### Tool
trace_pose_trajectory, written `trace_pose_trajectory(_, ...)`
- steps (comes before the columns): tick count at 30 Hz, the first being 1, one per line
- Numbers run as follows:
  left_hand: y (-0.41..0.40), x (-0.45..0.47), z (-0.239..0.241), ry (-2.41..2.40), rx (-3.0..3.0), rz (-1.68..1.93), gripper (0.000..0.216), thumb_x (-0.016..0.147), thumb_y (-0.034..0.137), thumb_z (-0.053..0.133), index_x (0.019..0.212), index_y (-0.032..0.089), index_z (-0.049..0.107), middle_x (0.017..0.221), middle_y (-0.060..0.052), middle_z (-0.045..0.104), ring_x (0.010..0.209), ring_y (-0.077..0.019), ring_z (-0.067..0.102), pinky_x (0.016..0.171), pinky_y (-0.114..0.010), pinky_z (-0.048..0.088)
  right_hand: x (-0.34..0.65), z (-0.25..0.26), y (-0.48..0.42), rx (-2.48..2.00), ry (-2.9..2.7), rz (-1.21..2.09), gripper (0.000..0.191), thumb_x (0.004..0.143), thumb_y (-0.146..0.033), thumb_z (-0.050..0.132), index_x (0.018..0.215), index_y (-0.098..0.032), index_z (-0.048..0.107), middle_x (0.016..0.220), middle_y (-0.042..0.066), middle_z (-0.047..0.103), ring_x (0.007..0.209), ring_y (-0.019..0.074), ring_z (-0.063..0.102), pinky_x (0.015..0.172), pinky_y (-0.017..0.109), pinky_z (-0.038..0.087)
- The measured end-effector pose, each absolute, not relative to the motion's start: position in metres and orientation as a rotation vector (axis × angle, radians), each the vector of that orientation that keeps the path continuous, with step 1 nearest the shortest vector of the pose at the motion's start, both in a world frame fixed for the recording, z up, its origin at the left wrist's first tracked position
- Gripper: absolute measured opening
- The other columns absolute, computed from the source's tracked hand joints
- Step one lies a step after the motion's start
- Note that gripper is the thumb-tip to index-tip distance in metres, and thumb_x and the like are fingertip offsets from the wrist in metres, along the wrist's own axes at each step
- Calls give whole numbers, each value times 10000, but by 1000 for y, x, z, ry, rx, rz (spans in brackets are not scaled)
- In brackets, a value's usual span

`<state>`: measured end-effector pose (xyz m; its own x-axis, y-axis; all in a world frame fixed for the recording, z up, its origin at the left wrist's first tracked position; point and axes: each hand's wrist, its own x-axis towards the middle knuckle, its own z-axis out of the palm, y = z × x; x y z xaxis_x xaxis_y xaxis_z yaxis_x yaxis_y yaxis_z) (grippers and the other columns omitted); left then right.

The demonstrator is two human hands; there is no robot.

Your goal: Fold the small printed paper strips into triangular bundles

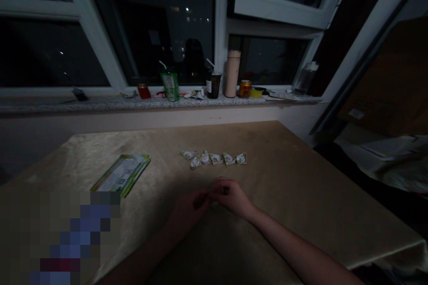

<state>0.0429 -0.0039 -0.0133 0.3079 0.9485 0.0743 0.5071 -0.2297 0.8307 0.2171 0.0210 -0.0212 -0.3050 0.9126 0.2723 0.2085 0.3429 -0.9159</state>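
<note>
My left hand (189, 208) and my right hand (233, 197) meet above the near middle of the table, fingertips pinched together. A small pale bit (214, 204) shows just below the fingers; dim light and the fingers hide what it is. Beyond the hands, several small twisted white-and-green wrapped pieces (216, 159) lie in an uneven row. To the left lies a flat, green-edged packet (122, 173) with printed pale panels, apart from both hands.
A tan cloth (294, 187) covers the table. On the stone windowsill (187, 103) stand a green cup (170, 84), a dark drink cup (213, 84), a pink flask (232, 73), a red jar (144, 91) and a gold can (245, 89). A blurred patch covers the lower left.
</note>
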Motion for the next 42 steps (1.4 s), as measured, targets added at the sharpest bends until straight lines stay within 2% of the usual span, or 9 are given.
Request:
trace_pose_trajectory(7,-4,45,-9,1297,1782,809,280,818,379,538,939,200,718,871,-27,743,790,-236,687,733,-304,514,217,-22,23,-986,-1731,983,149,739,-305,702,689,-166,682,674,6,586,612,116,499,538,214,356)
trace_pose_trajectory(14,-1,43,-7,1311,1770,812,288,794,376,545,906,175,719,832,-35,740,766,-234,686,727,-302,517,217,-20,21,-997,-1718,965,185,753,-335,690,686,-163,684,676,7,572,604,116,484,538,219,355)
trace_pose_trajectory(20,-3,43,-13,1296,1820,822,273,833,362,520,947,195,704,867,-25,738,782,-222,688,731,-284,516,217,-20,21,-964,-1735,928,95,749,-243,687,687,-171,685,680,12,586,642,130,512,558,224,371)
trace_pose_trajectory(29,-2,41,-12,1265,1866,854,286,831,301,479,993,209,697,921,-13,730,820,-204,676,764,-280,502,218,-22,21,-1000,-1671,972,81,717,-231,704,676,-163,685,649,-3,553,591,113,473,530,220,346)
trace_pose_trajectory(37,-4,43,-8,1342,1850,881,250,828,343,482,898,207,680,822,-20,714,746,-203,660,705,-280,491,217,-21,20,-992,-1696,950,162,749,-313,691,689,-163,679,669,10,557,600,119,470,525,219,352)
trace_pose_trajectory(42,-4,42,-7,1347,1851,886,262,835,394,491,863,204,669,747,-10,695,691,-197,642,647,-268,475,218,-19,20,-993,-1705,954,155,750,-302,685,689,-160,672,672,3,548,591,110,464,523,213,354)
